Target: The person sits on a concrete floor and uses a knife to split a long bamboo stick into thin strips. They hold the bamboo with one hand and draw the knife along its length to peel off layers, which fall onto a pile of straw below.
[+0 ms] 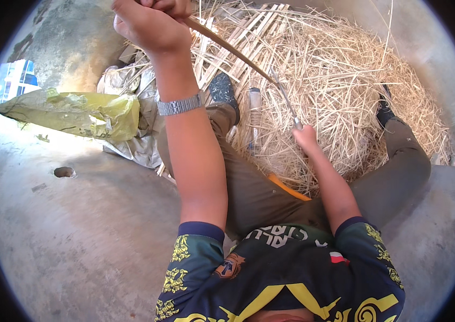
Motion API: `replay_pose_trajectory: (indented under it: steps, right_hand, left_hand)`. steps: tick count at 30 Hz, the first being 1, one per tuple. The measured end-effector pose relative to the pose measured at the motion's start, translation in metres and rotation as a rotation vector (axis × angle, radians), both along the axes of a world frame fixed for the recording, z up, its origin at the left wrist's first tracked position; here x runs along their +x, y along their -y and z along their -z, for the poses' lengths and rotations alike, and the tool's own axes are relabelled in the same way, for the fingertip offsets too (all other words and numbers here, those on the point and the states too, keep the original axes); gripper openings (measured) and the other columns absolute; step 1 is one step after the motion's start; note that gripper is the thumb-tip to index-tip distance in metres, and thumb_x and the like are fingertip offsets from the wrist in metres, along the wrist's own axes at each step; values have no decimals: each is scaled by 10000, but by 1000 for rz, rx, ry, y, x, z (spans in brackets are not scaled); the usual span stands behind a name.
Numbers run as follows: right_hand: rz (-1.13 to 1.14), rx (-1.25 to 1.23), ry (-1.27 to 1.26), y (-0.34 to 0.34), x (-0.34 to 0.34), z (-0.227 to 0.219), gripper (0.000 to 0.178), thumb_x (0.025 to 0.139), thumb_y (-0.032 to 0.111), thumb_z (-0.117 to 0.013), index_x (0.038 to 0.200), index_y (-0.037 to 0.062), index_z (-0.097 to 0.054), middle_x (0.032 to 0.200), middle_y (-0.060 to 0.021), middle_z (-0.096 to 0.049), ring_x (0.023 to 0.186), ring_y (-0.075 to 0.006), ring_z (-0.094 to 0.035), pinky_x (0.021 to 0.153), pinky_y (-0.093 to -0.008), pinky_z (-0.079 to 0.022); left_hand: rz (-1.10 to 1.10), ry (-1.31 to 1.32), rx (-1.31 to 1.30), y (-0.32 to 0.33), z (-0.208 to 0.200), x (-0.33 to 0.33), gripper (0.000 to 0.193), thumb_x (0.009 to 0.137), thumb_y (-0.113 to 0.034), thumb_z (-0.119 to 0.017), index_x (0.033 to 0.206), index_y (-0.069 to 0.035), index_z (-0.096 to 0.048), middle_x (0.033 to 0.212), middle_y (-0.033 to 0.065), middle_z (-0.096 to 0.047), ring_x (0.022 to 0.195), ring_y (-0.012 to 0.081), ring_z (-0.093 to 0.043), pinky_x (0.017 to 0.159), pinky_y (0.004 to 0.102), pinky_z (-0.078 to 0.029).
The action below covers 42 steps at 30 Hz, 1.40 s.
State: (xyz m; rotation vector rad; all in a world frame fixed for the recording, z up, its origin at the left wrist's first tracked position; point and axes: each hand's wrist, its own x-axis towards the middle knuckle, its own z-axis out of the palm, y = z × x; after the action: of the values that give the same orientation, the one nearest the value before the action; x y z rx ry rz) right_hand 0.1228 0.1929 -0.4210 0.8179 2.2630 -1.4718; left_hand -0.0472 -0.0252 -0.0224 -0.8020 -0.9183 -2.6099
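Note:
My left hand (152, 24), with a metal watch on its wrist, is raised at the top of the view. Its fingers are closed round one end of a thin brown wooden stick (233, 51). The stick slants down to the right, over the straw pile. Lower down, my right hand (306, 138) grips the handle of a knife (286, 99). The narrow blade points up and away, meeting or crossing the stick's lower end; whether they touch, I cannot tell.
Dry straw-like shavings (340, 80) are heaped between and beyond my legs. Pale split strips (254, 32) lie at the back. A long narrow object (255, 115) with a banded middle rests by my left leg. A yellow sack (88, 112) and a floor hole (65, 172) are at left.

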Motion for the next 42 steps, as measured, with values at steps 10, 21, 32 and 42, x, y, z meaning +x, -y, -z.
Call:
replay_pose_trajectory:
  steps: [10, 21, 32, 42]
  right_hand:
    - [77, 142, -552, 28, -19, -117, 168, 876, 181, -646, 789, 38, -624, 587, -16, -561, 514, -118, -509, 506, -303, -391]
    - [-107, 522, 9, -5, 11, 5, 142, 870, 153, -660, 816, 31, -610, 694, -105, -615, 500, -175, -538, 545, -379, -500]
    - [134, -41, 48, 5, 14, 4, 180, 861, 176, -644, 812, 4, -619, 636, -91, -596, 493, -176, -533, 504, -381, -473]
    - [11, 108, -425, 18, -26, -99, 220, 875, 224, -645, 828, 10, -661, 623, -71, -616, 511, -139, -542, 510, -325, -432]
  left_hand:
    - [-460, 38, -331, 2, -13, 16, 439, 997, -463, -363, 702, -146, -293, 540, -3, -192, 481, 133, -142, 477, 312, -145]
    - [-401, 93, -245, -4, -16, 24, 472, 1040, -448, -418, 695, -139, -324, 540, -21, -207, 466, 110, -146, 446, 296, -140]
    - [-447, 46, -245, -1, -18, 30, 477, 1042, -465, -420, 718, -128, -329, 546, -15, -211, 465, 116, -173, 444, 295, -159]
    - [-454, 2, -283, -8, -15, 26, 473, 1047, -479, -393, 749, -117, -334, 557, -9, -227, 460, 120, -195, 447, 292, -189]
